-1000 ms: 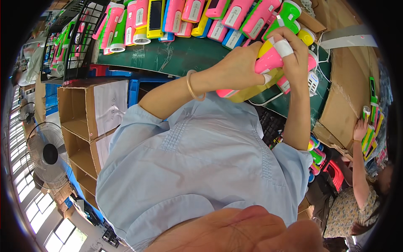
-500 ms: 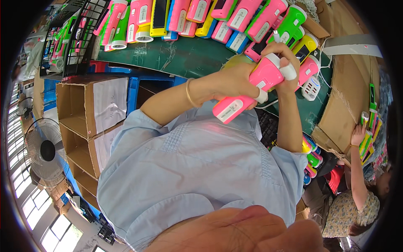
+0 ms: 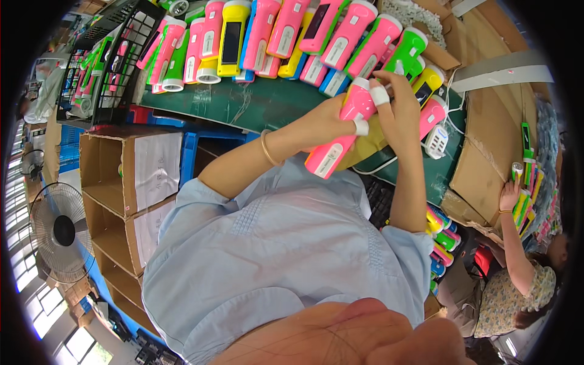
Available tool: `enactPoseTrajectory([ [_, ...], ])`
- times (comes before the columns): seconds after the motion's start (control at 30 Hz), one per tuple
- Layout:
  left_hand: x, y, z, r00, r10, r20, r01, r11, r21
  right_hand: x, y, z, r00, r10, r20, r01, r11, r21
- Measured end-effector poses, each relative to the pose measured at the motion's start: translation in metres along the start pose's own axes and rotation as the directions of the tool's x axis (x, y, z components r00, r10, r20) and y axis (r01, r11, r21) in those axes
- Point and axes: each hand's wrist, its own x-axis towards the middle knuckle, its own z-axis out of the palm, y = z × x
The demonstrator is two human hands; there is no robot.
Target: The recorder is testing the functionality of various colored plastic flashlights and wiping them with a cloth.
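My left hand is closed around a pink flashlight with a white oval label, tilted so its head points away from me to the right. A white covering wraps the left thumb. Beside the flashlight's head, my right hand has curled fingers and a white-wrapped thumb. A small white piece shows at its fingertips; I cannot make out what it is. Something yellow lies beneath the hands. Beyond them, rows of pink, green, yellow and blue flashlights rest on a green tabletop.
A white multi-port charger with cables sits at the right. At the left stand a black wire basket of flashlights, cardboard compartments and a fan. At the far right, another person's hand touches flashlights beside a cardboard sheet.
My right hand has come away from around the flashlight's head and now stands beside it. The held flashlight has turned steeper, its head shifting left. The view has shifted slightly.
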Motion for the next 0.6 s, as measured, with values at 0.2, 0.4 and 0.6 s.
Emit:
enactPoseTrajectory([
  [0.2, 0.001, 0.022, -0.004, 0.998, -0.066, 0.013, 0.067, 0.930, -0.361, -0.060, 0.009, 0.009, 0.944, 0.330, 0.012, -0.312, 0.879, 0.361],
  [0.4, 0.009, 0.021, -0.001, 0.991, -0.120, 0.051, 0.130, 0.857, -0.498, -0.099, 0.019, 0.032, 0.889, 0.449, -0.095, -0.350, 0.798, 0.490],
  [0.6, 0.032, 0.025, -0.008, 0.981, 0.194, 0.006, -0.184, 0.942, -0.281, -0.092, 0.020, 0.016, 0.888, 0.455, 0.060, -0.374, 0.641, 0.670],
])
